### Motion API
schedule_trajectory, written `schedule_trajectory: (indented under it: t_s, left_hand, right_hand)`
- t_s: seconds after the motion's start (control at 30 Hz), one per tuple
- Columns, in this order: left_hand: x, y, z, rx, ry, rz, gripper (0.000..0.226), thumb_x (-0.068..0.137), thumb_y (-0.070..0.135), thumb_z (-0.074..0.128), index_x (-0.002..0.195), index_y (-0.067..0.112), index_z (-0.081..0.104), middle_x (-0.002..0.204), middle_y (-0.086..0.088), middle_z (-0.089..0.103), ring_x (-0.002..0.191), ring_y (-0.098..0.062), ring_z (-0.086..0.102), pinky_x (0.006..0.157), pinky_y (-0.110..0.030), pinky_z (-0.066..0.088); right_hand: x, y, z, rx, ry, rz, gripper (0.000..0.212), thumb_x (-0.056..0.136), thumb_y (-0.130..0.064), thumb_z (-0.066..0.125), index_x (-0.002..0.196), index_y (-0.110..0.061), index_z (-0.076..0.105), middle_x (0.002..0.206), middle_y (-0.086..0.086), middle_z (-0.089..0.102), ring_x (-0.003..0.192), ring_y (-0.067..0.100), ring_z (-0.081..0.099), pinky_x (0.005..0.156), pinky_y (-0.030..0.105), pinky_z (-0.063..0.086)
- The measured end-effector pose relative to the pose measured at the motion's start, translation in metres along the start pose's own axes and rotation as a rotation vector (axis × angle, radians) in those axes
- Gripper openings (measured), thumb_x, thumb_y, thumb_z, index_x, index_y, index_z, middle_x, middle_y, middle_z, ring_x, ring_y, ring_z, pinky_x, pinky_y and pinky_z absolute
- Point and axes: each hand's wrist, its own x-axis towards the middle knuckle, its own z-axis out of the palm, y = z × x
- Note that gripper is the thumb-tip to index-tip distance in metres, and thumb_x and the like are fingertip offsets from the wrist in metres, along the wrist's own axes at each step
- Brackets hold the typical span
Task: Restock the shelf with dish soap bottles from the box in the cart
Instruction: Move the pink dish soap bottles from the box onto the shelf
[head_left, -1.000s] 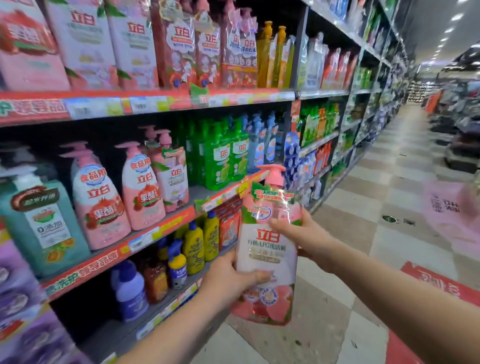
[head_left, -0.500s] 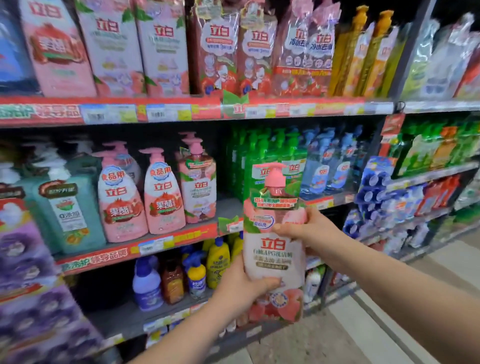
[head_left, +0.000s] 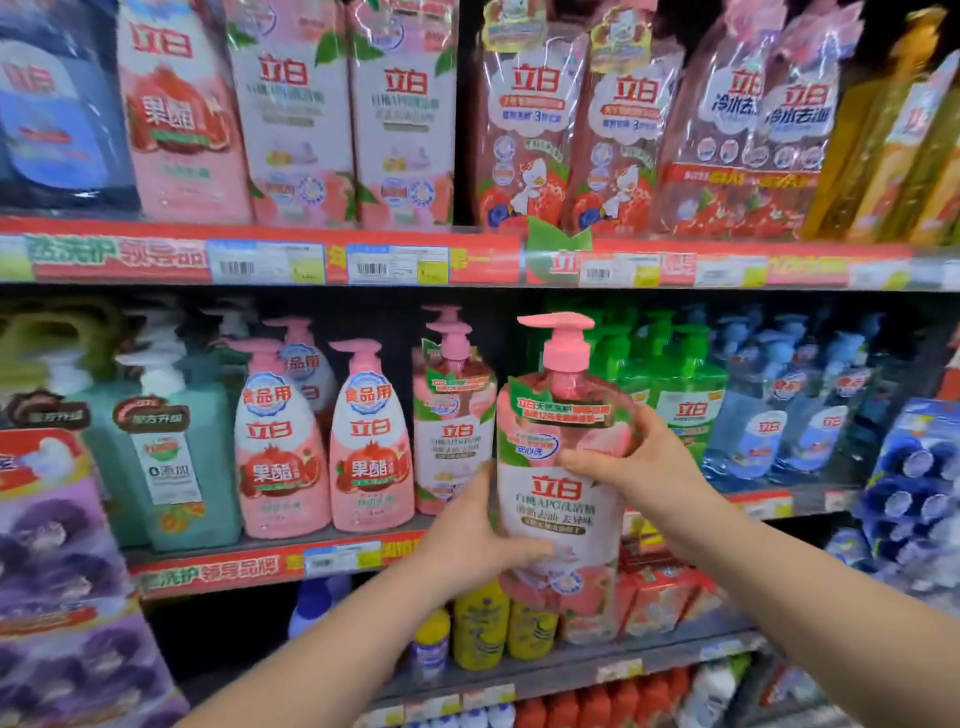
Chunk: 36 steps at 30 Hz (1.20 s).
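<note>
Held dish soap bottle (head_left: 561, 499): "立白". Pink shelf bottles (head_left: 371, 441): "食品用", "立白", "果醋". Shelf strip (head_left: 208, 571): "洗护".

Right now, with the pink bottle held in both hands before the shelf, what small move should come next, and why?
Probably ease the pink bottle forward and set it on the middle shelf, just right of the matching peach bottle. The left hand and right hand grip it upright in front of that spot, and the green bottles stand further right.

Glossy translucent plastic dish soap bottle (head_left: 563, 499), smooth pink plastic pump (head_left: 563, 345); shiny printed shelf strip (head_left: 260, 257)
</note>
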Motion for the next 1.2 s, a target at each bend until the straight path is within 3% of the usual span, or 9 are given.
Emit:
schedule_trajectory:
  t_s: [0.07,0.17,0.27,0.37,0.53,0.73,0.83,0.93,1.2]
  left_hand:
    - [0.018,0.001,-0.019,0.162,0.096,0.095,0.082,0.063,0.031,0.082,0.131,0.036,0.038,0.112,0.031,0.043,0.103,0.025,0.041,0.086,0.003,0.03]
    - [0.044,0.007,-0.049,0.468,0.306,0.22,0.079,0.07,0.026,0.074,0.139,0.019,0.037,0.133,0.002,0.044,0.126,-0.014,0.038,0.101,-0.023,0.027]
    - [0.068,0.017,-0.073,0.729,0.439,0.309,0.072,0.072,0.031,0.072,0.134,0.008,0.043,0.136,-0.013,0.042,0.132,-0.033,0.03,0.109,-0.039,0.024]
    - [0.09,0.023,-0.088,0.917,0.465,0.263,0.083,0.071,0.045,0.07,0.14,0.016,0.033,0.145,-0.015,0.029,0.138,-0.038,0.013,0.112,-0.053,0.015]
    - [0.119,0.03,-0.097,1.143,0.409,0.193,0.101,0.068,0.052,0.07,0.146,0.024,0.012,0.154,-0.012,0.009,0.141,-0.039,-0.001,0.112,-0.058,0.002]
    - [0.143,0.03,-0.099,1.292,0.332,0.156,0.11,0.063,0.062,0.069,0.147,0.029,0.006,0.154,-0.009,0.014,0.141,-0.035,0.006,0.113,-0.056,0.004]
    - [0.144,0.022,-0.102,1.269,0.234,0.082,0.107,0.064,0.049,0.073,0.147,0.032,0.007,0.154,-0.008,0.015,0.138,-0.034,0.021,0.106,-0.05,0.029]
    - [0.144,0.018,-0.106,1.199,0.191,0.042,0.105,0.066,0.037,0.074,0.146,0.036,0.005,0.157,-0.004,0.009,0.122,-0.035,0.047,0.083,-0.042,0.048]
    - [0.147,0.015,-0.103,1.053,0.171,0.014,0.104,0.069,0.023,0.073,0.147,0.034,0.006,0.158,-0.001,0.001,0.099,-0.034,0.061,0.07,-0.031,0.043]
  right_hand:
    - [0.015,0.004,0.002,-0.02,0.006,-0.027,0.059,0.057,-0.011,0.088,0.101,-0.031,0.054,0.099,-0.002,0.071,0.084,0.01,0.069,0.066,0.025,0.056]
    - [0.035,0.011,0.004,-0.05,0.029,-0.048,0.065,0.056,-0.015,0.089,0.107,-0.03,0.051,0.102,-0.003,0.068,0.091,0.013,0.067,0.074,0.031,0.055]
    - [0.054,0.02,0.005,-0.078,0.022,-0.06,0.064,0.056,-0.017,0.088,0.107,-0.03,0.053,0.105,0.0,0.069,0.095,0.018,0.067,0.08,0.038,0.056]
    - [0.069,0.029,0.007,-0.1,0.002,-0.085,0.063,0.057,-0.016,0.088,0.109,-0.029,0.055,0.103,-0.003,0.069,0.093,0.014,0.068,0.079,0.036,0.057]
    - [0.09,0.043,0.012,-0.141,-0.041,-0.148,0.065,0.06,-0.013,0.087,0.105,-0.04,0.049,0.098,-0.012,0.068,0.089,0.002,0.065,0.073,0.026,0.053]
    - [0.109,0.058,0.011,-0.184,-0.114,-0.195,0.066,0.059,-0.013,0.088,0.099,-0.048,0.048,0.095,-0.02,0.067,0.082,-0.013,0.064,0.066,0.008,0.049]
    - [0.117,0.067,0.011,-0.183,-0.14,-0.215,0.067,0.06,-0.011,0.087,0.1,-0.048,0.048,0.098,-0.02,0.065,0.084,-0.016,0.062,0.064,0.002,0.047]
    - [0.123,0.075,0.008,-0.167,-0.164,-0.231,0.069,0.062,-0.006,0.086,0.101,-0.048,0.047,0.097,-0.023,0.064,0.083,-0.019,0.061,0.064,-0.001,0.045]
    - [0.142,0.09,-0.002,-0.111,-0.271,-0.198,0.07,0.062,-0.007,0.085,0.107,-0.047,0.048,0.104,-0.013,0.069,0.092,-0.005,0.066,0.071,0.009,0.052]
